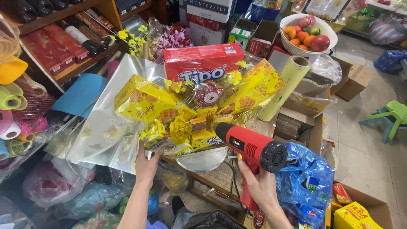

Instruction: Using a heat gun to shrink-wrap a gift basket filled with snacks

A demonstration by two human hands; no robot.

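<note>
Gift basket (190, 114) of yellow waffle-biscuit boxes, with a red biscuit box at the back, sits on a clear round stand (202, 160) at the near edge of a wooden counter (220, 178). Clear cellophane wrap (101, 127) fans out loose on its left side. Left hand (146, 165) presses up against the wrap at the basket's lower left, fingers together and partly hidden by the film. Right hand (258, 182) is wrapped tight around the grip of a red heat gun (250, 146), nozzle just beside the basket's lower right boxes. Step looks like heat-shrinking the wrap; next move calls for film pulled taut and the nozzle kept off the boxes. Yellow film roll (284, 85) leans behind, fruit bowl (307, 34) well apart.
</note>
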